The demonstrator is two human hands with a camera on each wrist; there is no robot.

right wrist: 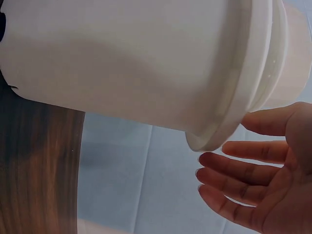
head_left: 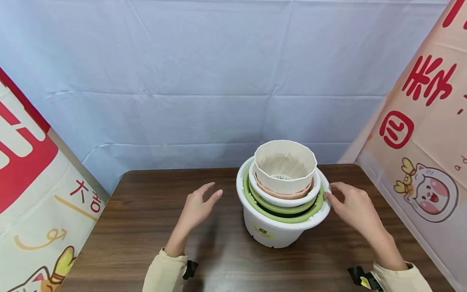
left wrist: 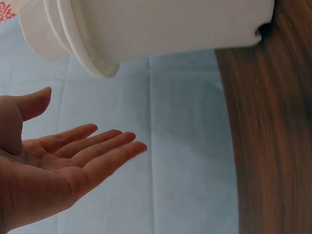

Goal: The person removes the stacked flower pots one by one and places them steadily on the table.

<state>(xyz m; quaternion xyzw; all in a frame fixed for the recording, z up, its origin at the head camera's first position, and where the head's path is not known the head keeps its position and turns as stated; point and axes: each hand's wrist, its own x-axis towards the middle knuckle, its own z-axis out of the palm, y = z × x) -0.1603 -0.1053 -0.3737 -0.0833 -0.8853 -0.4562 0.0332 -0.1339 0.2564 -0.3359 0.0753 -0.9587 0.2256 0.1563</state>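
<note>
A stack of nested flowerpots stands upright on the wooden table, right of centre in the head view. Its outermost is a large white pot [head_left: 273, 233] with a yellowish label. Within it sit green pots [head_left: 292, 219], another white pot [head_left: 279, 200], a pink pot [head_left: 292, 196] and, on top, a cream faceted pot [head_left: 285, 162] with a dirt-stained inside. My right hand [head_left: 355, 205] is at the large pot's right rim [right wrist: 261, 53], thumb by the edge and fingers loosely extended beside it. My left hand [head_left: 197, 209] hovers left of the stack, apart from it, palm facing the pots, holding nothing.
Brown wood grain covers the table [head_left: 146, 227]. A pale blue cloth [head_left: 182, 81] hangs behind its back edge. Printed banners flank it, a red and white one [head_left: 33, 182] at left and a pink one [head_left: 419, 142] at right.
</note>
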